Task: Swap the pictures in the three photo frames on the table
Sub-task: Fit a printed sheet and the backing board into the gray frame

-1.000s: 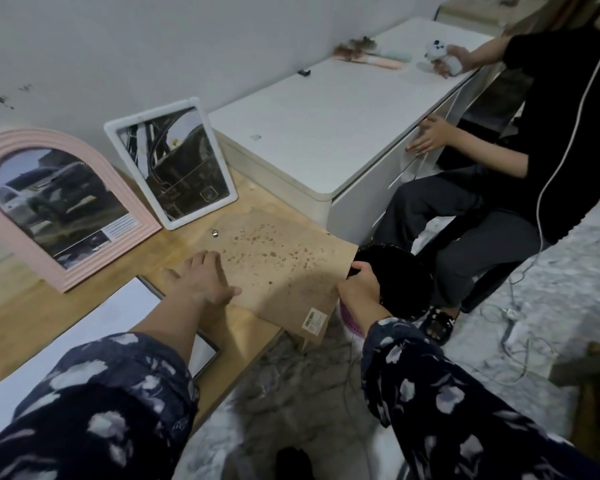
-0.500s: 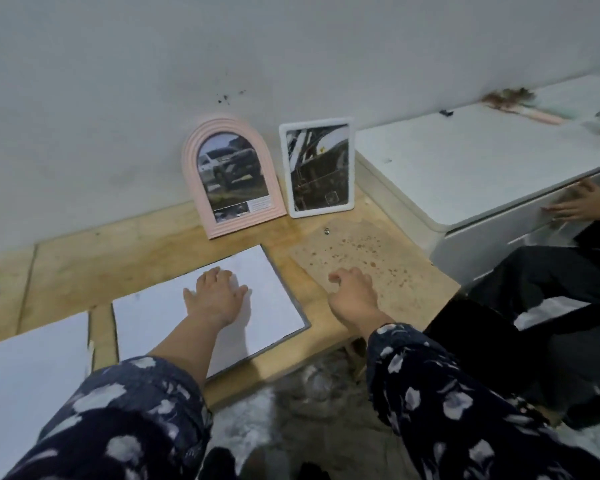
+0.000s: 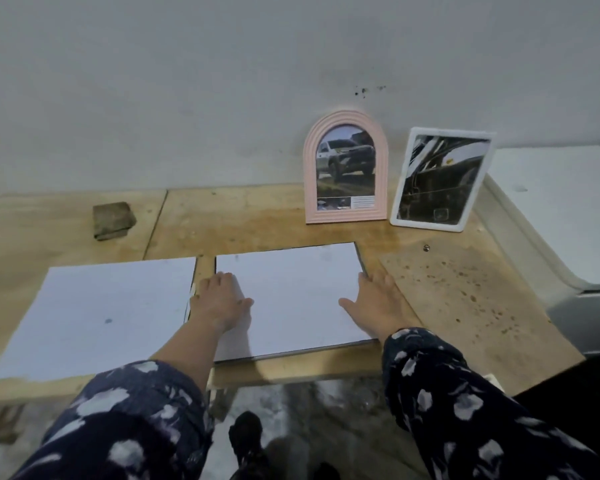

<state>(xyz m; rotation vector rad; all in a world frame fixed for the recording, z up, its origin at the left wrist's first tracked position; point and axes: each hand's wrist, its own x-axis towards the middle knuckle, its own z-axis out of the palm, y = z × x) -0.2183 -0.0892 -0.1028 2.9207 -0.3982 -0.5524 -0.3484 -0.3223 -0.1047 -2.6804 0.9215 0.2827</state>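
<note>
Landmark: the pink arched frame (image 3: 345, 168), standing upright against the wall at the back of the bench (image 3: 257, 216).
Flat frame: the large frame (image 3: 291, 296) lies on the bench just in front of the pink arched frame, white surface up, a dark rim showing along its near and right edges; I judge it is laid flat so the picture can be got at.
Left hand: the left hand (image 3: 219, 303) rests palm down on the flat frame's left edge, fingers straight and relaxed, gripping nothing; it looks placed to steady or square the frame.
Right hand: the right hand (image 3: 374, 303) lies flat on the right edge, fingers spread, thumb on the white surface, holding nothing.
White frame: the white rectangular frame (image 3: 440, 181) leans against the wall just right of the pink one, tilted.
Loose sheet: a white sheet (image 3: 94, 317) lies flat, left of the flat frame and well in front-left of the pink frame.
Brown board: a speckled board (image 3: 465, 296) lies in front-right of the pink frame.
Count of frames: three, two standing with car pictures, one flat.
Count of hands: two, both on the flat frame.
Odd bits: one small metal piece (image 3: 426, 248) in front of the white frame; one brown block (image 3: 113, 220) far left of the pink frame.
</note>
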